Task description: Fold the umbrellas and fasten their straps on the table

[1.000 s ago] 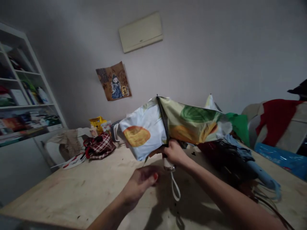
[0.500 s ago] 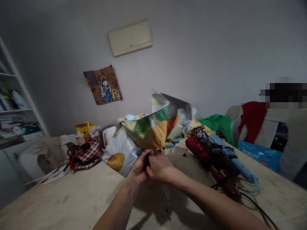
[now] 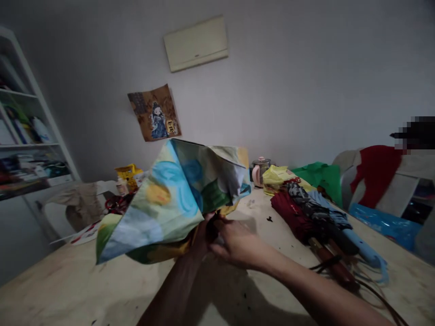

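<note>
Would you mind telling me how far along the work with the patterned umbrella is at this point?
Looks done: several closed umbrellas lie together on the table at the right. In hand: the left hand and right hand both grip the patterned umbrella where its cloth is gathered. Left: the outer panels flare loose, not yet wrapped tight.

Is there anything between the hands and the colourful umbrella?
No, nothing visible. The right hand and left hand both grip the colourful umbrella at its base, held above the table. Its cloth partly hides the left hand.
</note>
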Motion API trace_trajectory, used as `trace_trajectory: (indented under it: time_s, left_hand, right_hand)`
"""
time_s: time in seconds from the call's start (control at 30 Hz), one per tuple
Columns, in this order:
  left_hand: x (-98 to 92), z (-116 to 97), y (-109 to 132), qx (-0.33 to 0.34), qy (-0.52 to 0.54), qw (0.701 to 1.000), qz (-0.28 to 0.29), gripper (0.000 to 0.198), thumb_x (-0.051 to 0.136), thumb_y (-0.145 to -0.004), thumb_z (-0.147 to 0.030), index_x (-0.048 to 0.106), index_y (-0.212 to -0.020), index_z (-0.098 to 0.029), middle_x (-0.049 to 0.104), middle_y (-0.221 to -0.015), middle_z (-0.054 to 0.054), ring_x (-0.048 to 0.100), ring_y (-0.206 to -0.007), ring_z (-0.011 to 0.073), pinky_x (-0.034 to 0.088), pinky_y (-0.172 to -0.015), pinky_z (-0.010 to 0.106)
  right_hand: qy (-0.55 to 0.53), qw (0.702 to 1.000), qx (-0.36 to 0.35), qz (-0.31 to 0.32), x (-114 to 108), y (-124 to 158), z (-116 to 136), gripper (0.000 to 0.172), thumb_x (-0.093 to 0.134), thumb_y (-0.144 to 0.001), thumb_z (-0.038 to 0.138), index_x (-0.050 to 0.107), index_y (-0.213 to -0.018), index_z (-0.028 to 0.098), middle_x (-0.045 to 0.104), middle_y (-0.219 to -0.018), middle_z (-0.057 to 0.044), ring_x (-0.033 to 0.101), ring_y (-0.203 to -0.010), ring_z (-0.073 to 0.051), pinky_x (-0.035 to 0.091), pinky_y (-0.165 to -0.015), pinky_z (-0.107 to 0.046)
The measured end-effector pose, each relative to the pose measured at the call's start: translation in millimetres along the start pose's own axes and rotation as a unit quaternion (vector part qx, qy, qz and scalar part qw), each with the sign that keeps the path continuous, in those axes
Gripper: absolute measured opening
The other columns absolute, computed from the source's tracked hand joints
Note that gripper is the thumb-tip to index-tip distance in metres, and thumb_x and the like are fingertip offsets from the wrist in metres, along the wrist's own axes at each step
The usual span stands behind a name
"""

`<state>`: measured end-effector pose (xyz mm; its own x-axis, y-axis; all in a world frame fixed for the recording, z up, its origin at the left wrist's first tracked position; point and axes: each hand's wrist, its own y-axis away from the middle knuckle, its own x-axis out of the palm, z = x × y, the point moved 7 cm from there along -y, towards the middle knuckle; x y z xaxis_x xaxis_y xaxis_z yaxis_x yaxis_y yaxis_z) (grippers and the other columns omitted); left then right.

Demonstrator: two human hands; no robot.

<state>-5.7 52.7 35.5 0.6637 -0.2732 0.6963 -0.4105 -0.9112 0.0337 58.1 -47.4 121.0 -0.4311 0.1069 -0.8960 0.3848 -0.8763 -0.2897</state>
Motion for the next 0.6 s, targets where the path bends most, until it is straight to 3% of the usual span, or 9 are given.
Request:
trace_trajectory:
  time_s: [0.07,0.13,0.23,0.3,0.37,0.47,0.6]
  left_hand:
    - [-1.7,-6,-1,0.017,0.013,1.000,-0.001,0.012,0.067,-0.078,-0.016,0.058,-0.070,-0.017,0.058,-0.061,-0.001,0.056,-0.055,0.0095,0.048,-0.053,0.019]
    - [0.4,-9,2,0.020,0.029,0.999,0.011,0.014,0.065,-0.081,-0.014,0.055,-0.071,-0.015,0.053,-0.061,-0.003,0.045,-0.047,0.0039,0.041,-0.046,0.013]
    - [6.9,-11,9,0.010,0.071,0.997,0.027,0.008,0.056,-0.088,-0.012,0.054,-0.080,-0.013,0.050,-0.065,-0.002,0.035,-0.044,0.0005,0.031,-0.040,0.010]
    - [10.3,-6,13,-0.016,0.097,0.995,0.022,0.010,0.048,-0.092,-0.013,0.054,-0.085,-0.011,0.050,-0.068,-0.001,0.036,-0.044,0.0004,0.031,-0.040,0.010]
    - [12.8,0,15,-0.042,0.103,0.994,0.014,0.013,0.044,-0.095,-0.014,0.054,-0.087,-0.009,0.051,-0.069,0.001,0.037,-0.044,0.0008,0.031,-0.039,0.010]
    - [14.4,7,15,-0.052,0.084,0.995,0.010,0.007,0.052,-0.092,-0.015,0.055,-0.090,-0.009,0.053,-0.071,0.002,0.040,-0.045,0.0014,0.032,-0.039,0.009]
    - [7.2,9,10,-0.006,0.036,0.999,0.002,0.018,0.073,-0.078,-0.018,0.057,-0.083,-0.011,0.054,-0.066,0.000,0.043,-0.047,0.0027,0.033,-0.040,0.011]
  right_hand:
    - [-0.007,1.000,0.015,-0.011,-13,-3,-10,0.025,0.050,-0.087,0.032,0.067,-0.088,0.014,0.069,-0.087,-0.013,0.062,-0.076,-0.021,0.036,-0.062,-0.027]
    - [0.003,0.996,0.067,-0.055,-26,-9,-30,0.027,0.047,-0.089,0.029,0.065,-0.075,0.014,0.067,-0.076,-0.010,0.057,-0.066,-0.017,0.029,-0.057,-0.027]
    - [-0.017,0.978,0.138,-0.156,-41,-17,-61,0.022,0.049,-0.089,0.026,0.065,-0.088,0.012,0.067,-0.078,-0.011,0.056,-0.067,-0.016,0.029,-0.058,-0.026]
    - [-0.065,0.967,0.160,-0.186,-41,-22,-76,0.021,0.049,-0.090,0.024,0.064,-0.095,0.011,0.067,-0.077,-0.010,0.056,-0.066,-0.015,0.031,-0.059,-0.025]
    - [-0.120,0.961,0.170,-0.182,-33,-27,-86,0.016,0.049,-0.087,0.019,0.063,-0.085,0.012,0.066,-0.071,-0.008,0.055,-0.062,-0.014,0.032,-0.057,-0.024]
    - [-0.236,0.944,0.174,-0.150,-13,-33,-91,0.019,0.049,-0.078,0.010,0.055,-0.061,0.015,0.059,-0.056,-0.004,0.050,-0.052,-0.011,0.034,-0.052,-0.022]
    - [-0.324,0.933,0.127,-0.094,17,-38,-79,0.017,0.048,-0.074,0.008,0.054,-0.060,0.015,0.060,-0.057,-0.002,0.052,-0.051,-0.011,0.037,-0.050,-0.020]
